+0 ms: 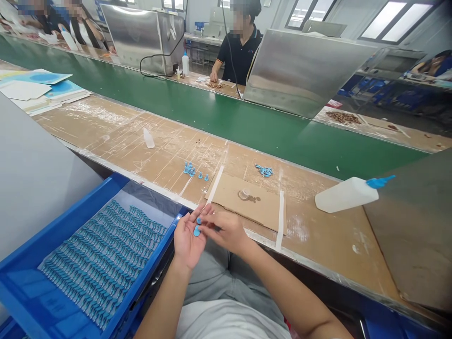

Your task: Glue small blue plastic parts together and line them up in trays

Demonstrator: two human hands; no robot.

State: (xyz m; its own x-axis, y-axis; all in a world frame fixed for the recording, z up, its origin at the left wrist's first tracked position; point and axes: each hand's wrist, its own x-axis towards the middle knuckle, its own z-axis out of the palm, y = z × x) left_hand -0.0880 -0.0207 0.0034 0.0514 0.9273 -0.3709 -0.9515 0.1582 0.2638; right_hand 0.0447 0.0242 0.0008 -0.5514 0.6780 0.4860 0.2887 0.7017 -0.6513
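Note:
My left hand [189, 240] is held palm up at the table's front edge, fingers stretched out. Over its palm, small blue round-ended piece parts [197, 230] show at two spots; I cannot tell whether they are one piece or two. My right hand [228, 229] reaches in from the right, thumb and forefinger pinched at the blue parts. Beyond my hands, several small blue pegs with disc bases [189, 168] stand on the table. A heap of little blue pieces [264, 171] lies farther right. On a cardboard sheet [261, 214] sits a small clear cup [243, 193] beside some wet-looking spots.
A blue tray [21, 252] with rows of small blue pieces stands at left. A white bottle with blue nozzle [346, 195] lies tilted at right. A small clear bottle [148, 138] is on the table [106, 127]. Beyond the green belt [197, 106] sits a co-worker [243, 52].

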